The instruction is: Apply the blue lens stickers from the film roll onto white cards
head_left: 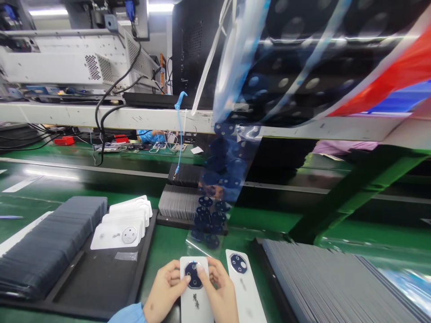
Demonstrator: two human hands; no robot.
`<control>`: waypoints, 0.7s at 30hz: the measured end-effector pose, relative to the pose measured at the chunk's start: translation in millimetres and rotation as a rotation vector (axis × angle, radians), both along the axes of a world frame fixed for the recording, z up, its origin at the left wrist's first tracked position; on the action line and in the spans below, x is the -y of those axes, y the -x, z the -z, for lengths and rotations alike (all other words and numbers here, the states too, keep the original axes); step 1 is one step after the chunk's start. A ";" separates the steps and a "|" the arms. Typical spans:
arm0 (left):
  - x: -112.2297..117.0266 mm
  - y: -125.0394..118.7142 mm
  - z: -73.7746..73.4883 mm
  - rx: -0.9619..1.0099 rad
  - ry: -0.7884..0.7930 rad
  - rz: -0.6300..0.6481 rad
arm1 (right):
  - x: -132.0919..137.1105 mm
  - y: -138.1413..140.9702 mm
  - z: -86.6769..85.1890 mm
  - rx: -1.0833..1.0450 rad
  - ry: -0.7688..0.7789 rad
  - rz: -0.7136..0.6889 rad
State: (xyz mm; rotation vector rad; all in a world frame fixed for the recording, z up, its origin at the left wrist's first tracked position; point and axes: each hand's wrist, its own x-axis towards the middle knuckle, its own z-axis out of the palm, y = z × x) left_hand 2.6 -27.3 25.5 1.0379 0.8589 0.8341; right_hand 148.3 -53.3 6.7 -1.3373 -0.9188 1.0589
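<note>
Between my two hands, low in the middle, is a white phone back cover (188, 309) with dark lettering. A dark blue camera sticker (194, 283) with round holes lies on its upper part. My left hand (164, 287) grips the cover's left edge, thumb on the sticker's lower left. My right hand (220, 291) is closed on the right edge, thumb pressing the sticker's right side. Beside it on the green bench lies another white back cover (247, 291) with a dark sticker. A hanging clear strip of round dark stickers (212, 215) ends just beyond my hands.
To the left, a black tray (144, 264) holds a row of dark sheets (67, 237) and several fanned white covers (117, 233). Another black tray (279, 291) at right is packed with grey pieces. A white shelf beam (148, 115) crosses above; a co-worker's blue sleeve (144, 136) shows behind.
</note>
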 end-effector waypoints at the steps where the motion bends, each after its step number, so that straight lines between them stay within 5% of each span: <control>1: -0.4 -0.3 0.9 -0.007 0.000 0.003 | 0.0 -0.9 -0.7 -0.040 -0.005 0.006; 14: 0.5 -2.7 2.7 -0.106 -0.049 0.056 | -0.7 3.6 7.7 -0.036 -0.035 0.025; 21: -2.5 3.8 6.4 0.050 0.003 -0.024 | -0.9 -0.4 8.7 -0.107 -0.033 -0.158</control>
